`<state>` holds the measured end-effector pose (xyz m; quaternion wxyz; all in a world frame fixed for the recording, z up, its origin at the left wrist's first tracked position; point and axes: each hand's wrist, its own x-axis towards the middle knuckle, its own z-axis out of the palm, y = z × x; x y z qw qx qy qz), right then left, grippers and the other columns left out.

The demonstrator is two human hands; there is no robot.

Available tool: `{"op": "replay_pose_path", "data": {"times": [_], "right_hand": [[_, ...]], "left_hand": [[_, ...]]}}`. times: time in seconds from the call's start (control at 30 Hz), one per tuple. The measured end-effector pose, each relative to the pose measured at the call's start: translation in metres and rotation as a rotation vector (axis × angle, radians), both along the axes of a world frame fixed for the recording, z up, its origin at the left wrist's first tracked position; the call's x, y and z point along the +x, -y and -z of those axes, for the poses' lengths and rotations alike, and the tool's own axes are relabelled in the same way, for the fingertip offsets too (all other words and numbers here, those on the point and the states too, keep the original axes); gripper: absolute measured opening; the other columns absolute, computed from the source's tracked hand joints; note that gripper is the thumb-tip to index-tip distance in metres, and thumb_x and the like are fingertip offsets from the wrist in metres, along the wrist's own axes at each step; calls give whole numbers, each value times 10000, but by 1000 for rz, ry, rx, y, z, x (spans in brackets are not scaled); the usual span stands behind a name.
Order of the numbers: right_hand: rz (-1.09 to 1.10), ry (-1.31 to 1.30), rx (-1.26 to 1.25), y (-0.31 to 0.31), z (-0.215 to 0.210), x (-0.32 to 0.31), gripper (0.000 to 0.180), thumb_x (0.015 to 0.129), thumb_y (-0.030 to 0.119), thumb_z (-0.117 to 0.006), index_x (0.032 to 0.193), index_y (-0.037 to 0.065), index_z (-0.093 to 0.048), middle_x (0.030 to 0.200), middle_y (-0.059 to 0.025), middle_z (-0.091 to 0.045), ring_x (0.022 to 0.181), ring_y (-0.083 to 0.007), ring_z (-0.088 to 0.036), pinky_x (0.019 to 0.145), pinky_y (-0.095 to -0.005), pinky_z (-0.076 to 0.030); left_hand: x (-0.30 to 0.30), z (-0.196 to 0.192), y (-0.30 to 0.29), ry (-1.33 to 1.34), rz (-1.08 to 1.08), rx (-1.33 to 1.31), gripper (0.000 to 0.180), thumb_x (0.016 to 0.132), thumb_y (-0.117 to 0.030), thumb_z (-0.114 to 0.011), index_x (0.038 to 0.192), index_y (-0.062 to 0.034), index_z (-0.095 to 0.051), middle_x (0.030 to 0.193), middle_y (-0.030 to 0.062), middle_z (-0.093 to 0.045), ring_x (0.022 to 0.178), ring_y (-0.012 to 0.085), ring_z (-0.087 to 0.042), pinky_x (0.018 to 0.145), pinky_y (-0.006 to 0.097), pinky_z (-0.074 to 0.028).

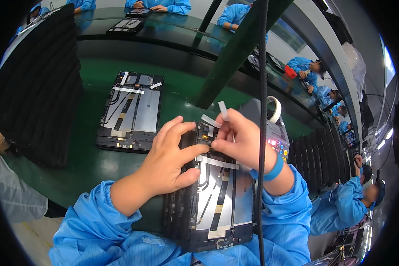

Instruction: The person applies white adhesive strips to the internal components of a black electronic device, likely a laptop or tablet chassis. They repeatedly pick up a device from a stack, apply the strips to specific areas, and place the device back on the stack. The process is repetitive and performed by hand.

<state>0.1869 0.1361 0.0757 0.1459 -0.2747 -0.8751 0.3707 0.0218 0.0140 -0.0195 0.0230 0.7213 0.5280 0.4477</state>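
Observation:
In front of me lies an opened tablet (241,195), its inner metal plate, black cables and tape strips exposed, on top of what looks like a stack of similar ones. My right hand (241,137), wearing a blue wristband, is pinched over the tablet's far end. A white tape strip (223,111) stands up from its fingers. Another pale strip (211,121) shows beside the fingertips. My left hand (170,157) rests across the tablet's far left edge, fingers apart, the index tip close to my right fingertips. Exactly what the right fingertips press on is hidden.
A second opened tablet (133,113) lies on the green table (93,170). Tall black tray stacks (35,93) rise at left and right (317,153). Behind my right hand are a tape roll (275,111) and a button machine (279,142). A dark cable (262,80) hangs down; co-workers sit beyond.

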Motion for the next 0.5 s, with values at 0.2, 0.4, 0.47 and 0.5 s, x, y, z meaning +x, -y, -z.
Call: {"op": "replay_pose_path", "data": {"times": [0.2, 0.4, 0.47, 0.5], "right_hand": [[-422, -70, 600, -7, -10, -3, 169, 691, 70, -726, 818, 100, -619, 825, -61, -567, 803, -293, -520, 737, -385, -431], [-128, -86, 710, 6, -9, -9, 234, 624, 154, -786, 778, 86, -624, 834, -73, -583, 813, -295, -540, 728, -391, -435], [-169, -57, 542, -3, -2, -4, 216, 651, 171, -795, 764, 67, -643, 808, -73, -590, 828, -265, -547, 721, -373, -446], [-192, -85, 433, -9, 7, -1, 202, 667, 170, -790, 772, 67, -651, 799, -71, -591, 829, -255, -547, 722, -370, -448]], "left_hand": [[2, 4, -3, 20, 1, -4, 469, 804, -489, -526, 1122, -167, -649, 1372, 192, -335, 1326, 468, -219, 1078, 562, -201], [1, 7, -2, 48, 3, -4, 498, 807, -524, -523, 1145, -177, -639, 1379, 190, -336, 1339, 466, -201, 1074, 575, -190], [0, 9, -3, 61, 5, -2, 506, 808, -534, -523, 1146, -177, -639, 1380, 189, -337, 1339, 466, -201, 1074, 573, -191], [1, 9, -3, 65, 9, -3, 510, 809, -539, -522, 1147, -177, -639, 1380, 189, -337, 1339, 466, -202, 1073, 572, -192]]}}
